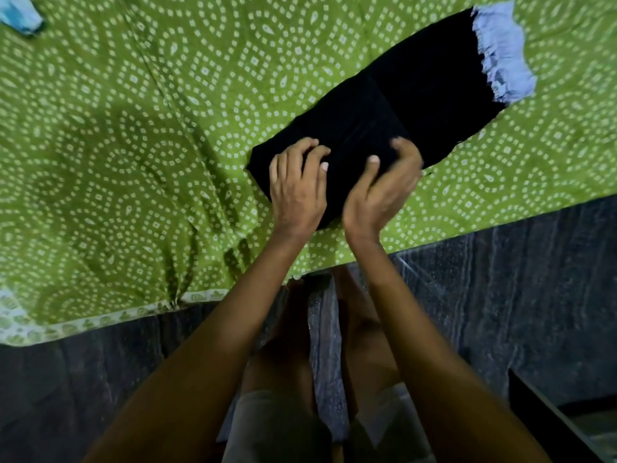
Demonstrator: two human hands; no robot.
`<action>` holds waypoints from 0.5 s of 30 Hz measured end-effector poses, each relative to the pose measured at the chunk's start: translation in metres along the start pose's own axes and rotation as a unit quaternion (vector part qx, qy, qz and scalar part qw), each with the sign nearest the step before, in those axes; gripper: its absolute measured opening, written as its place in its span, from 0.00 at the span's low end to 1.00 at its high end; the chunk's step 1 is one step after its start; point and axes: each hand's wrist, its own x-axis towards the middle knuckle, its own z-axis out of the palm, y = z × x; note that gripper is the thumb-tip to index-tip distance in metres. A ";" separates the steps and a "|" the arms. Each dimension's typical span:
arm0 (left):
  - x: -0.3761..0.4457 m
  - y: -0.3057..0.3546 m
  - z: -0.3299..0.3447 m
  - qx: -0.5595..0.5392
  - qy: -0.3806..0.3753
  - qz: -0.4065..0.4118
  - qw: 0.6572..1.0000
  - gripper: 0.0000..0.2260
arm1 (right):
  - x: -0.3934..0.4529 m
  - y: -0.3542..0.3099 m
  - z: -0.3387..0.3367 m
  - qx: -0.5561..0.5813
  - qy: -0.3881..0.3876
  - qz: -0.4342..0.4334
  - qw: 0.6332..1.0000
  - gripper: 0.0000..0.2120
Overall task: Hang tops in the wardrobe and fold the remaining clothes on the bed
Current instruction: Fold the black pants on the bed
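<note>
A black garment [417, 95] with a pale lilac ruffled end [504, 58] lies partly folded on the green patterned bedsheet [117, 145], near the bed's front edge. Its near end is doubled over into a thicker fold [354, 128]. My left hand [297, 188] lies on the near left part of that fold with fingers curled into the cloth. My right hand [384, 188] grips the near right edge of the fold, thumb on top and fingers wrapped around the side. Part of the fold is hidden under both hands.
A light blue piece of cloth [18, 15] shows at the far left corner of the bed. The bed's edge [100, 320] runs diagonally across the view, with dark stone floor [500, 295] below it. A dark furniture edge [551, 416] sits at lower right.
</note>
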 end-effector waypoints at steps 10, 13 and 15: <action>-0.027 -0.019 0.001 -0.057 -0.094 -0.311 0.944 0.35 | 0.078 0.074 0.034 -0.288 -0.367 -0.217 0.857 0.34; -0.022 -0.004 -0.009 -0.225 -0.030 -0.507 0.831 0.31 | 0.087 0.071 0.038 -0.297 -0.361 -0.117 0.876 0.32; -0.013 0.002 -0.016 -0.343 -0.039 -0.617 0.707 0.23 | 0.082 0.066 0.037 -0.293 -0.372 -0.119 0.873 0.33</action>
